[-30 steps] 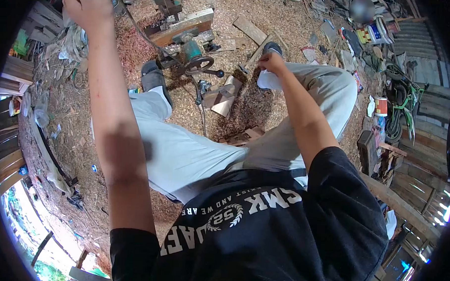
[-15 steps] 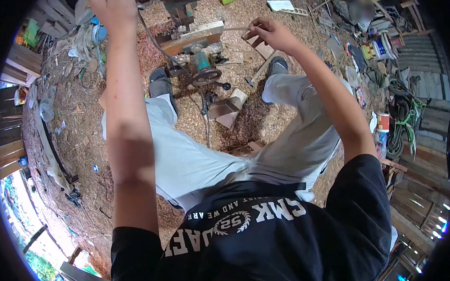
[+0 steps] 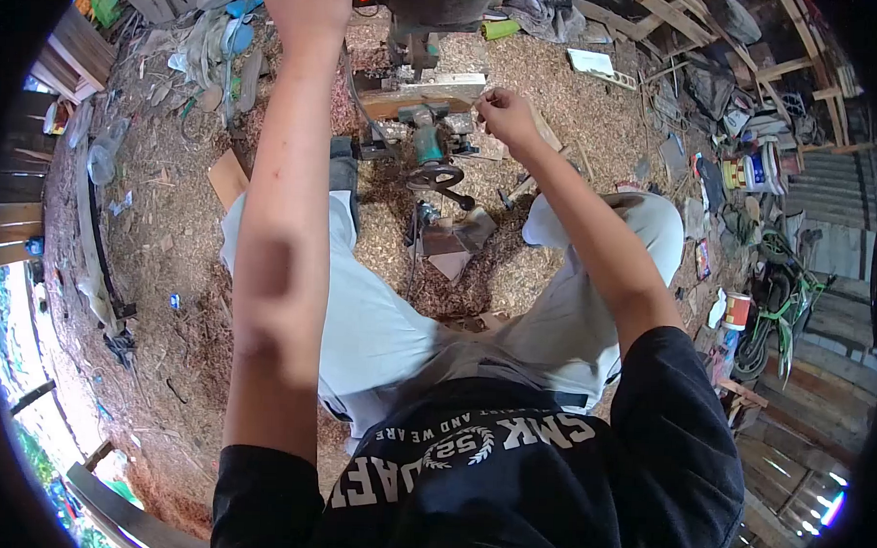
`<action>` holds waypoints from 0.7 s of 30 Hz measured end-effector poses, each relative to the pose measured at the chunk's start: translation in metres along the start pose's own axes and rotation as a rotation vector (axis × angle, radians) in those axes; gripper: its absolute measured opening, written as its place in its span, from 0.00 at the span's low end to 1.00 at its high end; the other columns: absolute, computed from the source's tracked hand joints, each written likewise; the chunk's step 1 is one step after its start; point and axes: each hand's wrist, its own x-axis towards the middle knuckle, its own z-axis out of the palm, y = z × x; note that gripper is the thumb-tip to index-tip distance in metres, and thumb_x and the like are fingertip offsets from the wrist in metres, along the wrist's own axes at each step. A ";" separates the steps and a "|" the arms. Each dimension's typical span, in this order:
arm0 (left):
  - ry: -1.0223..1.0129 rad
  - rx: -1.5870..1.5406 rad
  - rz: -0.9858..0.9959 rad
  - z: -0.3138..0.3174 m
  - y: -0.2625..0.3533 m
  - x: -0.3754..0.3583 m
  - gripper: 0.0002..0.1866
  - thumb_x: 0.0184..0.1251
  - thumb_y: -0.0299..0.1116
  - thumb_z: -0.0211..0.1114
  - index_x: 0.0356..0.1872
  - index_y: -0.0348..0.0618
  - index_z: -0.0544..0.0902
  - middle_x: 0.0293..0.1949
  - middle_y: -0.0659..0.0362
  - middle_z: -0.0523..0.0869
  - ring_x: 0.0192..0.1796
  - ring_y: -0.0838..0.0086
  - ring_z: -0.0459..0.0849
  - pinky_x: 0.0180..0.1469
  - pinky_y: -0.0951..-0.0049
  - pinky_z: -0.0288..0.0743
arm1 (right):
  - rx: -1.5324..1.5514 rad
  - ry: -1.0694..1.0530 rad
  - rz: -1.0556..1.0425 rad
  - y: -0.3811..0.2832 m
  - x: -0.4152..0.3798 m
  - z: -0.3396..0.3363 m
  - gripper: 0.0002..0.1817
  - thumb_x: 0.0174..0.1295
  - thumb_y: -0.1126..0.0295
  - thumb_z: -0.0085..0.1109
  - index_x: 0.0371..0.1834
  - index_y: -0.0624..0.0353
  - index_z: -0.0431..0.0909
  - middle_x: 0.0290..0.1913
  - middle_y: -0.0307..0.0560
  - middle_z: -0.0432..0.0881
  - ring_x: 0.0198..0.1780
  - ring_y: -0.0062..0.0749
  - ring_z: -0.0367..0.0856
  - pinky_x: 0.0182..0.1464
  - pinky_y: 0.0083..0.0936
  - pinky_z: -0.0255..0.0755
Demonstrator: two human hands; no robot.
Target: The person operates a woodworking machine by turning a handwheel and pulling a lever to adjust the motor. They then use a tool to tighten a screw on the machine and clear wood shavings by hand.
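- I am holding the left hand (image 3: pixel 308 4) at 11 o'clock; the frame edge is hiding part of it, so I cannot tell its grip.
- I am holding the right hand (image 3: pixel 507 120) near 1 o'clock, fingers curling beside the right end of the board (image 3: pixel 420 107); I cannot tell whether they are gripping anything.
- The board is lying at 12 o'clock, just beyond the green machine (image 3: pixel 428 144).
- The handwheel (image 3: pixel 434 178) is sitting below, also at 12.
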 end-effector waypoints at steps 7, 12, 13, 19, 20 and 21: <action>0.018 -0.050 -0.021 -0.003 0.001 0.003 0.25 0.89 0.48 0.49 0.57 0.34 0.83 0.51 0.48 0.86 0.58 0.57 0.83 0.65 0.63 0.72 | -0.159 0.158 -0.085 0.019 0.014 0.035 0.10 0.67 0.68 0.61 0.40 0.65 0.86 0.30 0.51 0.91 0.29 0.34 0.88 0.35 0.34 0.80; 0.016 -0.054 -0.029 -0.010 0.003 0.008 0.24 0.89 0.47 0.49 0.50 0.34 0.83 0.46 0.48 0.86 0.51 0.58 0.82 0.61 0.62 0.73 | -0.190 0.258 -0.209 0.020 0.020 0.049 0.14 0.65 0.63 0.64 0.41 0.65 0.89 0.31 0.54 0.91 0.33 0.41 0.91 0.40 0.37 0.82; 0.021 -0.050 -0.032 -0.011 0.006 0.008 0.24 0.89 0.47 0.49 0.50 0.34 0.83 0.46 0.48 0.86 0.51 0.58 0.82 0.61 0.62 0.73 | -0.192 0.264 -0.194 0.015 0.019 0.049 0.14 0.64 0.63 0.64 0.41 0.64 0.89 0.31 0.55 0.90 0.33 0.43 0.91 0.41 0.37 0.82; 0.026 -0.063 0.023 -0.014 -0.001 0.013 0.24 0.88 0.47 0.50 0.46 0.34 0.83 0.42 0.49 0.86 0.49 0.59 0.82 0.59 0.61 0.73 | -0.342 0.236 -0.278 -0.001 0.002 0.068 0.13 0.64 0.63 0.66 0.41 0.63 0.89 0.33 0.60 0.90 0.34 0.49 0.91 0.41 0.38 0.83; 0.030 -0.061 0.024 -0.013 -0.004 0.013 0.24 0.88 0.47 0.50 0.46 0.34 0.83 0.42 0.49 0.86 0.49 0.59 0.82 0.59 0.61 0.73 | -0.282 0.206 -0.258 -0.003 0.000 0.071 0.13 0.64 0.63 0.67 0.41 0.63 0.89 0.33 0.60 0.90 0.35 0.49 0.92 0.40 0.38 0.83; 0.040 -0.065 0.001 -0.012 -0.001 0.012 0.24 0.88 0.47 0.50 0.46 0.34 0.83 0.42 0.49 0.86 0.49 0.58 0.83 0.59 0.61 0.73 | -0.282 0.203 -0.260 -0.001 0.002 0.074 0.13 0.64 0.63 0.67 0.41 0.63 0.89 0.33 0.60 0.90 0.35 0.49 0.92 0.40 0.38 0.83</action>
